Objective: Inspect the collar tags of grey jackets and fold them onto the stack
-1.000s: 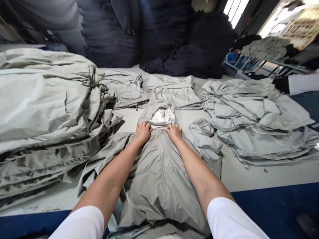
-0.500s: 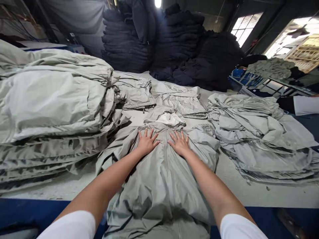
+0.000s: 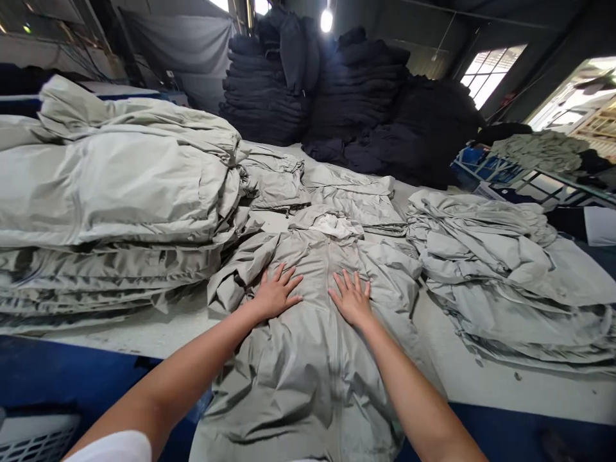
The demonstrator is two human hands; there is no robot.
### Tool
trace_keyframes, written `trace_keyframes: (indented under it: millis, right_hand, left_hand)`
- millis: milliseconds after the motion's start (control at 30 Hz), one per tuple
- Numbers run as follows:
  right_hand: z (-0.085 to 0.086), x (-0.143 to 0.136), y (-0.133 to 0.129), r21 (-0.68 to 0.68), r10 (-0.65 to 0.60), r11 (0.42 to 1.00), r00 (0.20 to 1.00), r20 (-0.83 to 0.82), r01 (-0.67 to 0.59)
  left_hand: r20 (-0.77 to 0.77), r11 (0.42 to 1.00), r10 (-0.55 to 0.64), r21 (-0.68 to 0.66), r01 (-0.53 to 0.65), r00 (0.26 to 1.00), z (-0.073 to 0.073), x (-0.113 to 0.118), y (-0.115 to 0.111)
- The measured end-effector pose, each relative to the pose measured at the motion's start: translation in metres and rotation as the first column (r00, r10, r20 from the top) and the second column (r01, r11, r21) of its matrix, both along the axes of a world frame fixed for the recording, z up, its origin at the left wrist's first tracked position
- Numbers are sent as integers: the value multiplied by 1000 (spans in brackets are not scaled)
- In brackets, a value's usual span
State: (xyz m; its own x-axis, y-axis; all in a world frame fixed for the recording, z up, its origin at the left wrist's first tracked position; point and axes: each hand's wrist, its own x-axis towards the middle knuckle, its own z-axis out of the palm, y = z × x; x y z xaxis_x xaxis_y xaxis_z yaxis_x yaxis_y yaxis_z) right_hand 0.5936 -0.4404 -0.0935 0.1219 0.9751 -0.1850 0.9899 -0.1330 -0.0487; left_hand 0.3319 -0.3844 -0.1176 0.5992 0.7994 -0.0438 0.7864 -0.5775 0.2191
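Observation:
A grey-green zip-front jacket lies spread on the pale table, its collar away from me and its lower part hanging over the near edge. My left hand rests flat on the jacket's left chest, fingers spread. On the other side of the zip, my right hand lies flat too, with fingers apart. Neither hand grips the cloth. The jacket's collar shows a lighter lining beyond my fingertips. Wrinkles run through the cloth below both hands.
A tall stack of grey-green garments stands at the left, and a lower pile at the right. Two folded garments lie beyond the collar. Dark garment stacks rise at the back. A plastic basket sits at lower left.
Both hands have slid down the jacket toward me, staying flat with fingers spread. The camera view has tilted and shifted slightly left.

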Motion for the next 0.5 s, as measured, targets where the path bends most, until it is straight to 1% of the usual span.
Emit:
trace_keyframes:
  millis: [67, 100, 133, 167, 233, 267, 300, 333, 400, 467, 500]
  right_hand:
    - [9, 1, 8, -58, -19, 998, 999, -40, 17]
    - [15, 0, 10, -95, -32, 995, 998, -62, 26]
    - [21, -1, 9, -123, -37, 992, 996, -86, 26]
    - [26, -2, 4, -135, -27, 991, 993, -116, 11]
    - [28, -3, -15, -118, 26, 992, 982, -188, -49]
    - [25, -2, -27, -96, 60, 992, 972, -227, -84]
    - [19, 1, -40, -70, 90, 991, 961, -262, -112]
    - [12, 5, -51, -42, 109, 991, 950, -294, -127]
    - [-3, 13, -68, 23, 116, 993, 932, -343, -115]
    - [-17, 19, -74, 98, 119, 991, 921, -371, -88]
    - [-23, 19, -74, 130, 117, 989, 920, -375, -73]
  left_hand:
    - [-33, 1000, 9, -22, -10, 999, 12, 5, 2]
    - [-40, 1000, 8, -8, -8, 999, 20, 6, 1]
    - [-32, 999, 5, 34, -4, 999, 26, 6, -1]
    - [-7, 995, 3, 104, -2, 1000, 30, 1, -6]
    - [82, 961, 30, 272, -51, 996, 32, -20, -17]
    - [140, 934, 72, 337, -116, 988, 30, -35, -23]
    - [206, 904, 134, 375, -205, 969, 26, -53, -28]
    - [276, 870, 209, 385, -307, 938, 22, -73, -31]
    - [397, 803, 352, 337, -492, 847, 17, -109, -35]
    - [447, 765, 464, 233, -600, 765, 19, -135, -32]
    - [443, 757, 516, 166, -633, 733, 23, -142, -29]
